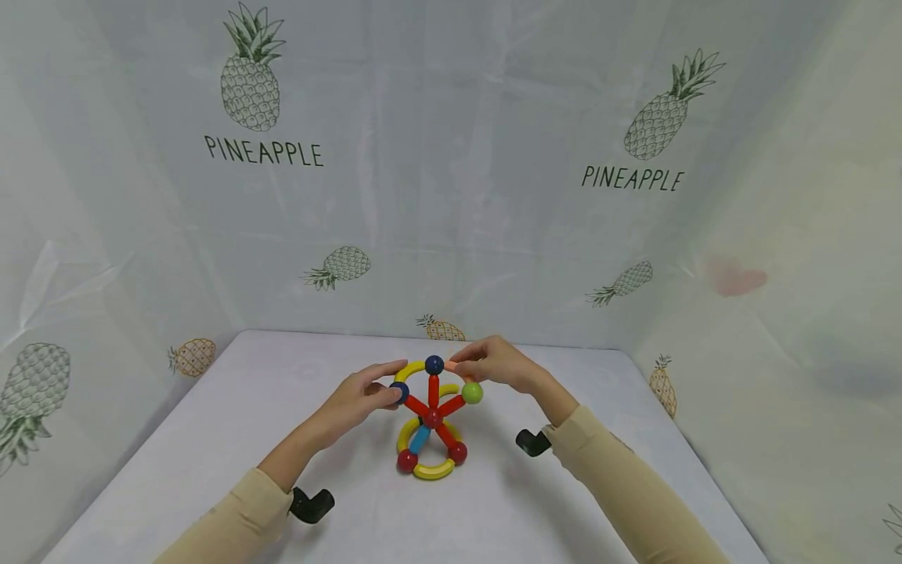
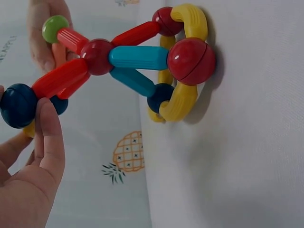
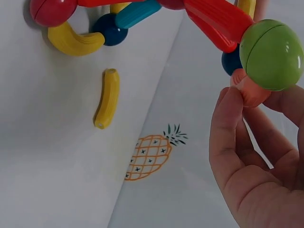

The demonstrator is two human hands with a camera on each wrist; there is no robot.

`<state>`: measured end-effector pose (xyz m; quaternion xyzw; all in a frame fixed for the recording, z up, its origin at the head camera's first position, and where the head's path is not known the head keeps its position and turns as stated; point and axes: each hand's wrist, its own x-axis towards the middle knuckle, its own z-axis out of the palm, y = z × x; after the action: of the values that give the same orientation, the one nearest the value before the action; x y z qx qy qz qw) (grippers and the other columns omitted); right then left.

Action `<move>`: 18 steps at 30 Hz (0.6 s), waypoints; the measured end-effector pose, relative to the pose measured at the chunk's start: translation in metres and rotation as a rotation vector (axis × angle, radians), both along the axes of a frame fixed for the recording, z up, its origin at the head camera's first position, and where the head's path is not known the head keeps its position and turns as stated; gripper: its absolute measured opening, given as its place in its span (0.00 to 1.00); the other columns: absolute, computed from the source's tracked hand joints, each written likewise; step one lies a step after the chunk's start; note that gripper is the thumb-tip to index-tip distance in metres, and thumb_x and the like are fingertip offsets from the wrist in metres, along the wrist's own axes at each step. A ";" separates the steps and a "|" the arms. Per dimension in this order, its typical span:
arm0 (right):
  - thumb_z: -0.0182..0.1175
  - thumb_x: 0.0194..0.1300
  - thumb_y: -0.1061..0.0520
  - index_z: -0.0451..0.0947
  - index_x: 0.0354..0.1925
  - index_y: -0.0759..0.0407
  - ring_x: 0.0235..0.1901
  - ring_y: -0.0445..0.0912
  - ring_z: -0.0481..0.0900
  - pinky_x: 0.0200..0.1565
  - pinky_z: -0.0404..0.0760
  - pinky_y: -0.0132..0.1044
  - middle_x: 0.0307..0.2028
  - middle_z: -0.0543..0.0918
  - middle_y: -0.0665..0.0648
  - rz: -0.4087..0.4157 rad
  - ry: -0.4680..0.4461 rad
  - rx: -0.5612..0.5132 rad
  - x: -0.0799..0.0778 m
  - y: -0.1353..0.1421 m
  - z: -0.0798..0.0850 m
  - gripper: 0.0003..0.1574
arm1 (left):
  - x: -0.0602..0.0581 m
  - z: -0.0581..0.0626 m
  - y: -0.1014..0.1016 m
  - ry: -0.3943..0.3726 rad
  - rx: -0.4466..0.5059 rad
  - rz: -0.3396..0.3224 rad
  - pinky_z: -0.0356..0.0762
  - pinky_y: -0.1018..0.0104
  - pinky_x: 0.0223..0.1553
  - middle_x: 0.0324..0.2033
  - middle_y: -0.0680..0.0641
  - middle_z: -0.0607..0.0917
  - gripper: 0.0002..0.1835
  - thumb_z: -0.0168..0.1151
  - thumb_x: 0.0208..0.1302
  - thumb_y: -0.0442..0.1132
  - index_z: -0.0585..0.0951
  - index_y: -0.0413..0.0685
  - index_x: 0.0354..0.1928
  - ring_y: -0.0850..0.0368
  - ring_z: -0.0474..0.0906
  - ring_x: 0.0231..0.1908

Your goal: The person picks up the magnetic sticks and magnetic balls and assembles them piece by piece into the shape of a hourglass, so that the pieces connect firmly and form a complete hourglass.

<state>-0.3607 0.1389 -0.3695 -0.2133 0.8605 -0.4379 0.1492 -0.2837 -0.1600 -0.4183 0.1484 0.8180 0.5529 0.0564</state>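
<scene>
A magnetic stick-and-ball structure stands on the table, with a red centre ball [image 1: 433,418] joined to red and light-blue rods. Its base is a ring of yellow curved rods [image 1: 433,471] and balls. At the upper left, my left hand [image 1: 352,397] pinches a dark blue ball [image 2: 19,105], its fingers also near the yellow curved rod [image 1: 410,370] above. On the other side, my right hand [image 1: 493,363] pinches an orange curved rod [image 3: 253,90] between the top dark blue ball [image 1: 434,365] and the green ball [image 3: 271,54]. The fingers partly hide this rod.
A loose yellow curved rod [image 3: 108,99] lies on the white table [image 1: 352,509] behind the structure. A pineapple-print curtain [image 1: 451,196] hangs behind and along the sides. Black wrist-camera mounts [image 1: 312,506] sit beneath both forearms.
</scene>
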 end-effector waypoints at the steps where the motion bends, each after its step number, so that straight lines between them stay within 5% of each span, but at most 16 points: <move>1: 0.68 0.74 0.51 0.89 0.55 0.54 0.42 0.50 0.84 0.52 0.88 0.42 0.42 0.89 0.56 -0.001 -0.001 0.001 -0.001 0.000 -0.001 0.15 | 0.000 0.000 0.000 0.001 0.000 -0.003 0.65 0.24 0.68 0.66 0.42 0.81 0.32 0.64 0.77 0.50 0.70 0.58 0.79 0.51 0.89 0.49; 18: 0.68 0.74 0.48 0.89 0.56 0.50 0.41 0.50 0.83 0.44 0.84 0.38 0.42 0.89 0.53 0.003 0.053 -0.003 -0.012 -0.005 -0.010 0.16 | -0.004 -0.001 -0.002 -0.059 -0.019 -0.019 0.71 0.31 0.67 0.72 0.47 0.72 0.40 0.74 0.67 0.56 0.71 0.62 0.78 0.54 0.85 0.55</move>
<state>-0.3727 0.1339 -0.3790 -0.2264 0.8632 -0.4330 0.1270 -0.2877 -0.1620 -0.4188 0.1392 0.8197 0.5488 0.0872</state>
